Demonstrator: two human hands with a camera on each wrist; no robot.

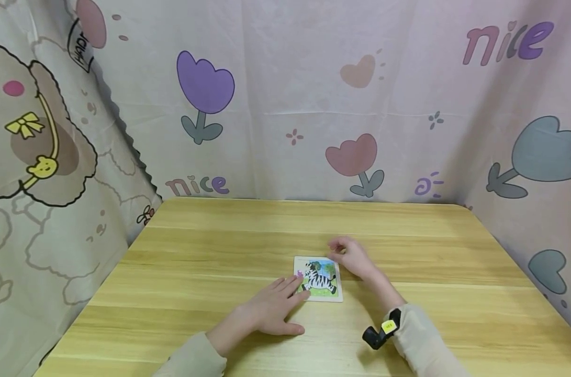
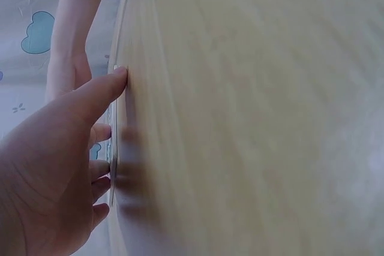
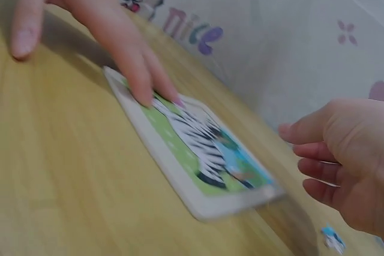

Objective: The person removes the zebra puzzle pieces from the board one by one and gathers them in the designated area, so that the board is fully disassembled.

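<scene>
A small square zebra picture puzzle [image 1: 320,285] with a pale border lies flat on the wooden table. My left hand [image 1: 276,308] rests its fingertips on the left part of the picture, fingers mostly straight and thumb spread to the side. In the right wrist view, the zebra picture [image 3: 201,148] sits between both hands. Just past its upper right corner is my right hand [image 1: 353,256], its fingers loosely bent and nothing visible between them. Beneath that hand, a small blue-and-white piece [image 3: 333,240] lies on the table, blurred; the head view does not show it.
A wooden table [image 1: 196,235] spreads around the puzzle on all sides. Behind it hangs a printed cloth [image 1: 276,63], with another cloth [image 1: 45,225] on the left. A small black camera [image 1: 379,332] is strapped to the right wrist.
</scene>
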